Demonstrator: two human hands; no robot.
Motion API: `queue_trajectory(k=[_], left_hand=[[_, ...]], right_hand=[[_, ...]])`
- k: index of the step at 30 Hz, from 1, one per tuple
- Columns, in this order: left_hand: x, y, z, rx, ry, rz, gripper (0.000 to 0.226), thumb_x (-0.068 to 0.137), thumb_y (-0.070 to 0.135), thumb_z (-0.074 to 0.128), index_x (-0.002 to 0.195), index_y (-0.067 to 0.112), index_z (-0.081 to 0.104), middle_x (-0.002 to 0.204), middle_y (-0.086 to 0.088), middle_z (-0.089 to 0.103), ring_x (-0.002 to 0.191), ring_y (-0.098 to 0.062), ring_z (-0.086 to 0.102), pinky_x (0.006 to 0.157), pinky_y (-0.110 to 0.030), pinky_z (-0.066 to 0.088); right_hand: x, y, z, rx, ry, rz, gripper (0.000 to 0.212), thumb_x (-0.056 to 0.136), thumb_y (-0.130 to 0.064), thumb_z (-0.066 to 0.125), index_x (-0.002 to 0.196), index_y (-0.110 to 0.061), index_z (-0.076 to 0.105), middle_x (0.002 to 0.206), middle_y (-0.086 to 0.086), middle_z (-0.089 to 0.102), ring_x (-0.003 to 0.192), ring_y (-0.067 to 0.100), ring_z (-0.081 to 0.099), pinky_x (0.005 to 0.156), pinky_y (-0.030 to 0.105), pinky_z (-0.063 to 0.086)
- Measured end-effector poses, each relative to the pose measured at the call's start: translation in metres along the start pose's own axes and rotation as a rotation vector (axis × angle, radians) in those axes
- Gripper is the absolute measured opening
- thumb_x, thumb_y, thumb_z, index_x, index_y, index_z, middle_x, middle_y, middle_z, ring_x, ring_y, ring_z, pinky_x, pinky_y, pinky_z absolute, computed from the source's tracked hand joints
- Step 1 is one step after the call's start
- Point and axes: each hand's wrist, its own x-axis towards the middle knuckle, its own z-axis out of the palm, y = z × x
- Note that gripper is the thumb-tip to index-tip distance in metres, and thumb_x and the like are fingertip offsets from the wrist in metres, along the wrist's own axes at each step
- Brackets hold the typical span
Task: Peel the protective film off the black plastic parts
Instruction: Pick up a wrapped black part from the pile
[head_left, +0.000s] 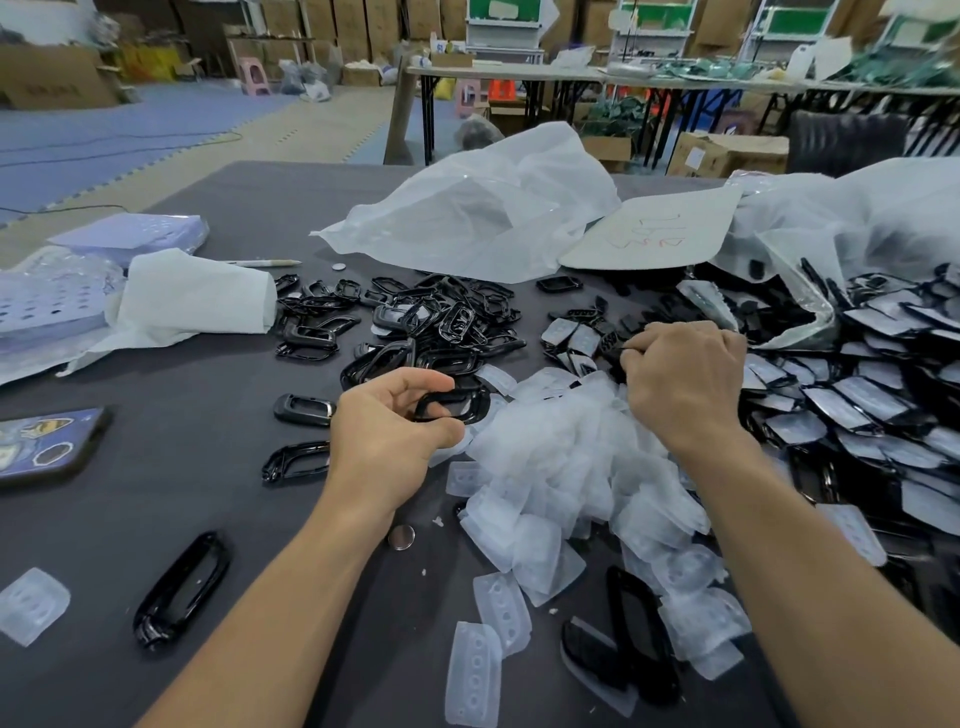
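Here, the left hand (384, 431) pinched a glossy black frame (457, 405) between thumb and curled fingers, just above the dark table (218, 374). To its right, the right hand (685, 379) was curled tight, its fingertips nipping a small black part (612, 345); whether film covered that part could not be told. Between the two forearms, and nearer than the hands, lay a heap of peeled film (571, 467), cloudy and loose. Just beyond the left hand sat a pile of bare frames (415, 322). At the right, film-covered parts (857, 405) lay overlapping, spilling from a clear bag (810, 244). A coin (401, 537) rested beside the left wrist. Farther left lay a crumpled white cloth (197, 301), and a phone (47, 447) lay at the left edge.
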Motion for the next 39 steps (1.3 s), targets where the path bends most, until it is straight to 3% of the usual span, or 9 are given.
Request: queue_trajectory(k=[3, 5, 7, 9, 16, 23, 28, 33, 39], left_hand=[[0.000, -0.001, 0.000, -0.005, 0.000, -0.009, 0.045, 0.066, -0.018, 0.081, 0.088, 0.021, 0.080, 0.070, 0.006, 0.072, 0.066, -0.008, 0.064, 0.066, -0.016, 0.054], [-0.001, -0.001, 0.001, 0.001, -0.002, -0.014, 0.046, 0.066, -0.017, 0.082, 0.089, 0.023, 0.081, 0.073, 0.004, 0.074, 0.067, -0.008, 0.065, 0.065, -0.016, 0.054], [-0.002, -0.001, 0.003, -0.003, -0.011, -0.016, 0.048, 0.067, -0.018, 0.081, 0.091, 0.024, 0.081, 0.080, 0.003, 0.078, 0.069, -0.008, 0.068, 0.063, -0.018, 0.055], [-0.003, -0.001, 0.004, -0.022, -0.025, -0.023, 0.050, 0.068, -0.021, 0.080, 0.092, 0.023, 0.080, 0.086, 0.002, 0.080, 0.073, -0.009, 0.071, 0.063, -0.021, 0.057], [0.001, -0.001, 0.004, -0.159, -0.127, -0.025, 0.053, 0.072, -0.028, 0.071, 0.100, 0.016, 0.079, 0.095, -0.006, 0.081, 0.087, -0.015, 0.077, 0.071, -0.022, 0.059], [0.000, 0.002, 0.000, -0.355, -0.251, -0.124, 0.051, 0.078, -0.028, 0.064, 0.094, 0.017, 0.083, 0.104, -0.010, 0.080, 0.097, -0.016, 0.077, 0.077, -0.028, 0.062], [0.001, 0.003, 0.002, -0.449, -0.277, -0.187, 0.042, 0.083, -0.022, 0.064, 0.109, 0.009, 0.076, 0.103, -0.007, 0.080, 0.095, -0.013, 0.077, 0.074, -0.026, 0.062], [0.003, 0.002, 0.002, -0.470, -0.245, -0.187, 0.038, 0.085, -0.017, 0.066, 0.112, 0.008, 0.073, 0.103, -0.009, 0.080, 0.092, -0.017, 0.078, 0.074, -0.025, 0.062], [0.001, -0.003, 0.002, -0.354, -0.242, -0.102, 0.051, 0.081, -0.027, 0.064, 0.115, 0.009, 0.073, 0.111, -0.007, 0.079, 0.103, -0.024, 0.076, 0.088, -0.031, 0.062]], right_hand=[[-0.011, -0.012, -0.008, 0.246, 0.045, 0.033, 0.026, 0.098, -0.019, 0.061, 0.078, -0.022, 0.077, 0.081, 0.000, 0.075, 0.097, 0.027, 0.064, 0.099, 0.044, 0.044], [-0.026, -0.031, -0.012, 0.528, 0.044, 0.053, 0.021, 0.095, -0.022, 0.069, 0.077, -0.028, 0.078, 0.063, -0.007, 0.071, 0.071, 0.018, 0.067, 0.075, 0.036, 0.055], [-0.044, -0.054, -0.011, 0.761, -0.041, 0.031, 0.025, 0.089, -0.024, 0.078, 0.067, -0.035, 0.077, 0.060, -0.012, 0.071, 0.059, 0.011, 0.066, 0.058, 0.025, 0.054], [-0.059, -0.073, -0.002, 0.951, -0.154, 0.036, 0.019, 0.085, -0.022, 0.081, 0.067, -0.029, 0.079, 0.057, -0.007, 0.070, 0.048, 0.007, 0.059, 0.049, 0.021, 0.047], [-0.073, -0.078, 0.019, 1.140, -0.248, 0.097, 0.019, 0.091, -0.010, 0.070, 0.075, -0.019, 0.077, 0.060, 0.005, 0.071, 0.049, 0.006, 0.053, 0.057, 0.023, 0.045], [-0.069, -0.077, 0.020, 1.249, -0.272, 0.179, 0.026, 0.097, -0.010, 0.066, 0.073, -0.003, 0.074, 0.048, 0.002, 0.055, 0.044, 0.006, 0.043, 0.048, 0.014, 0.036], [-0.066, -0.075, 0.020, 1.318, -0.313, 0.215, 0.027, 0.095, -0.009, 0.068, 0.069, -0.011, 0.076, 0.049, 0.003, 0.057, 0.044, 0.007, 0.041, 0.046, 0.014, 0.035], [-0.068, -0.075, 0.019, 1.351, -0.320, 0.193, 0.018, 0.092, -0.010, 0.072, 0.076, -0.013, 0.080, 0.066, 0.009, 0.072, 0.050, 0.010, 0.045, 0.051, 0.018, 0.041], [-0.073, -0.078, 0.022, 1.230, -0.204, 0.148, 0.026, 0.085, 0.003, 0.071, 0.087, -0.021, 0.080, 0.060, -0.010, 0.069, 0.051, 0.001, 0.055, 0.054, 0.014, 0.043]])
